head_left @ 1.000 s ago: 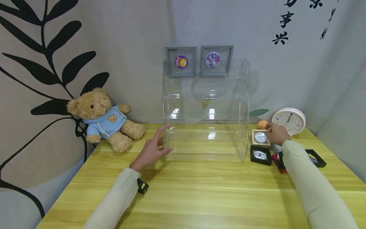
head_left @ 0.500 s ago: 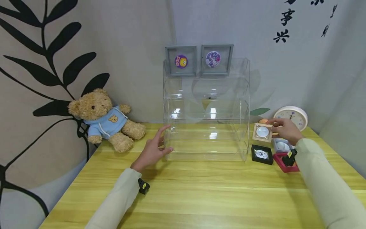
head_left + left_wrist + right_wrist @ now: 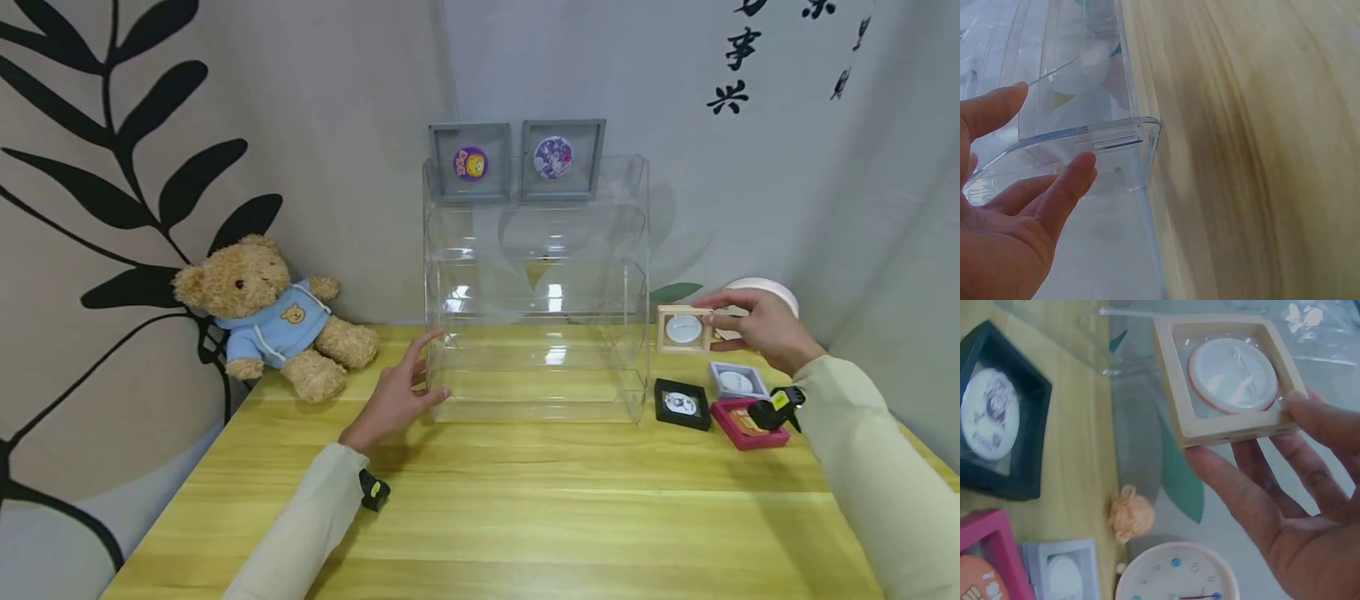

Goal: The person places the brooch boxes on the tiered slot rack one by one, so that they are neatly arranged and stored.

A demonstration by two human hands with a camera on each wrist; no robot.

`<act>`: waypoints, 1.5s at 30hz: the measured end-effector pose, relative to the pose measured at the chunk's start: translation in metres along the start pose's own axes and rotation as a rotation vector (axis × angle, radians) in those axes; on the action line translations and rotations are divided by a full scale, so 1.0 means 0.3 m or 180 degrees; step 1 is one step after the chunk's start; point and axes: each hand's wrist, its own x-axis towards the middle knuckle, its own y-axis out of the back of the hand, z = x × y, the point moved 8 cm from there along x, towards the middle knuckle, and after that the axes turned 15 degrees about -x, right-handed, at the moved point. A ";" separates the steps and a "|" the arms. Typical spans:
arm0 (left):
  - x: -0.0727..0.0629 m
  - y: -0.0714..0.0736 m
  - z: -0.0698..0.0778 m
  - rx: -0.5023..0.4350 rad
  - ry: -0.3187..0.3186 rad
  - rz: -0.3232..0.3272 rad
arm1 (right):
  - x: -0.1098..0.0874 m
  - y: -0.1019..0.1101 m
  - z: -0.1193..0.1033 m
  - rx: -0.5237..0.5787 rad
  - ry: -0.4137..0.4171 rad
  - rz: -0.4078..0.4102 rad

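My right hand (image 3: pixel 768 329) pinches a small wood-coloured display frame (image 3: pixel 684 329) by its right side. The right wrist view shows a round pin badge (image 3: pixel 1233 375) inside the frame, its white back and pin towards the camera. Thumb and fingers press on opposite faces at the frame's corner. My left hand (image 3: pixel 393 400) is at the left side of the clear acrylic tiered stand (image 3: pixel 536 412), fingers spread and loosely bent. In the left wrist view, thumb and fingertips lie close along the stand's side edge (image 3: pixel 1054 134). Two grey frames (image 3: pixel 470 162) with badges stand on the top tier.
Right of the stand lie a black frame (image 3: pixel 682 404), a red frame (image 3: pixel 748 423) and a pale grey frame (image 3: pixel 738 381). A white clock (image 3: pixel 1175 575) and an orange fluffy ball (image 3: pixel 1130 515) sit behind them. A teddy bear (image 3: pixel 273 312) leans at the left back.
The right hand has lifted the wood-coloured frame off the table and tipped it upright. It now covers much of the clock in the head view. The left hand has stayed in place.
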 end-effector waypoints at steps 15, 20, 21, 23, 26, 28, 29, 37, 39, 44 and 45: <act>-0.001 0.001 -0.001 0.0071 -0.0016 0.0006 | -0.059 0.071 -0.152 0.0119 0.0119 0.0127; 0.000 0.000 0.001 0.0068 -0.0002 0.0010 | -0.063 0.110 -0.208 0.0161 0.0247 0.0243; 0.000 0.000 0.002 0.0072 0.0000 0.0009 | -0.063 0.114 -0.223 0.0152 0.0267 0.0248; 0.000 0.000 0.003 0.0068 -0.0009 0.0009 | -0.060 0.119 -0.258 0.0172 0.0313 0.0247; -0.001 0.000 0.005 0.0037 -0.0012 0.0013 | -0.048 0.115 -0.314 0.0184 0.0366 0.0220; -0.001 -0.001 0.006 0.0026 -0.0006 0.0014 | -0.038 0.108 -0.351 0.0211 0.0400 0.0199; -0.002 -0.002 0.006 0.0020 0.0002 0.0013 | -0.031 0.103 -0.369 0.0216 0.0417 0.0201; -0.001 0.000 0.005 -0.0047 0.0045 0.0025 | 0.039 0.050 -0.501 0.0276 0.0576 0.0142; 0.000 -0.001 0.005 -0.0063 0.0034 0.0020 | 0.053 0.035 -0.530 0.0330 0.0610 0.0122; -0.002 -0.002 0.002 -0.0021 0.0036 0.0022 | 0.084 0.006 -0.590 0.0334 0.0653 0.0119; -0.004 -0.002 0.002 -0.0009 0.0040 0.0028 | 0.090 0.001 -0.601 0.0321 0.0659 0.0120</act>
